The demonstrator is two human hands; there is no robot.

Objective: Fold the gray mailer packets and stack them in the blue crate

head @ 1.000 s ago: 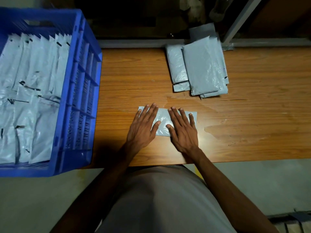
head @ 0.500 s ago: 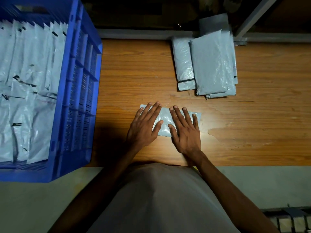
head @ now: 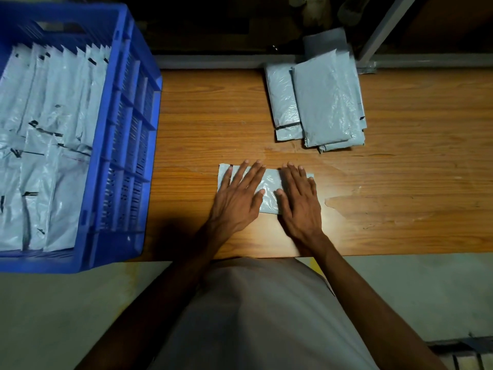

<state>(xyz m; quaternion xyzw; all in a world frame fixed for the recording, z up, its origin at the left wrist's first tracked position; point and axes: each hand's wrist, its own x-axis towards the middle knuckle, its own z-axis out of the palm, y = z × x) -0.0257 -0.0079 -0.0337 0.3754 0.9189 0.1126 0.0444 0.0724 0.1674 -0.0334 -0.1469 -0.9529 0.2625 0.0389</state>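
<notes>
A folded gray mailer packet (head: 269, 189) lies flat on the wooden table (head: 400, 182) near its front edge. My left hand (head: 237, 198) presses on its left half with straight, spread fingers. My right hand (head: 300, 201) presses on its right half the same way. A pile of unfolded gray mailer packets (head: 320, 102) lies at the back of the table. The blue crate (head: 125, 145) stands at the left, with several folded gray packets (head: 45, 145) in rows inside it.
A grey metal rail (head: 213, 61) runs along the table's far edge, and a slanted metal post (head: 384, 28) rises at the back right. The table's right half is bare wood. The floor (head: 53, 316) shows below the front edge.
Both hands stay flat on the folded packet. The view has shifted slightly; the hands have hardly moved on the packet.
</notes>
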